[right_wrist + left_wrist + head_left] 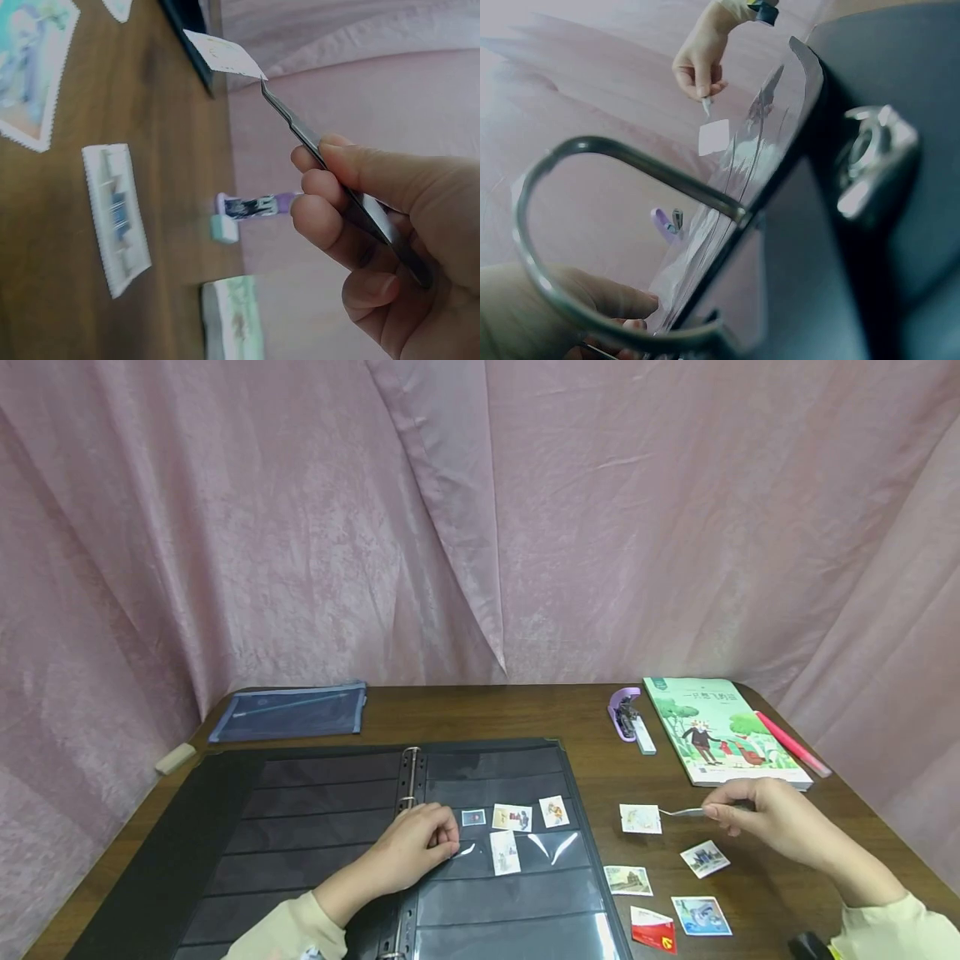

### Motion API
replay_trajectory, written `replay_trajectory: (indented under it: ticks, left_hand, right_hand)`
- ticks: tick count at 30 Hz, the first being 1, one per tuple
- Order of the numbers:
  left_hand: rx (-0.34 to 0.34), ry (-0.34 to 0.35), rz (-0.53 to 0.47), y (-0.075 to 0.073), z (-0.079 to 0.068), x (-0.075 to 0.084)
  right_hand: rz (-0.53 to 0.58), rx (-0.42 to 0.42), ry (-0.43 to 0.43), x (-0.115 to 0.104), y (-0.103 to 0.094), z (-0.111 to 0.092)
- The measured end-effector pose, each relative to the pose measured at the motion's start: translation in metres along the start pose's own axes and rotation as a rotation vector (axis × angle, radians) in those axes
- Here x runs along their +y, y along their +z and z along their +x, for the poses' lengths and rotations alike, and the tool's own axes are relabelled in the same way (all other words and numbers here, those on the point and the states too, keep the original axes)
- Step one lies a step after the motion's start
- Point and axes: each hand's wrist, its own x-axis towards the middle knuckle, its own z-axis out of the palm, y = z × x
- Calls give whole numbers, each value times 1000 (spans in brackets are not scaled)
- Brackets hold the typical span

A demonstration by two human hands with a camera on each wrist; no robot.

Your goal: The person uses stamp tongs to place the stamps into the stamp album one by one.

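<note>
Above the brown wooden table (585,710), the right hand (765,818) grips slim dark metal tweezers (300,131), whose bent tips hold one small whitish paper stamp (641,819) at its corner. Over the black album with clear pockets (300,843), the left hand (416,843) has its fingers bent beside the pocket film (555,852); whether they pinch it, I cannot tell. Four other stamps (512,817) show on the album's right page (517,893).

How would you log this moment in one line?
right hand: holds tweezers gripping stamp | left hand: touches album page | table: four other stamps
</note>
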Motion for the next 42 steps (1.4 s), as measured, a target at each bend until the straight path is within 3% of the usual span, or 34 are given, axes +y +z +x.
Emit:
replay_trajectory:
  ticks: [8,14,27,42]
  left_hand:
    - [0,0,-3,-2,0,0]
    - [-5,3,6,-2,0,-1]
    - [-11,11,-17,3,-3,-2]
    - [-18,6,-24,4,-2,0]
  right_hand:
    - [-53,20,-61,-14,-6,20]
    - [-6,-26,-66,-23,-2,32]
    - [145,-142,-135,-32,24,59]
    - [215,-218,-158,-38,51,82]
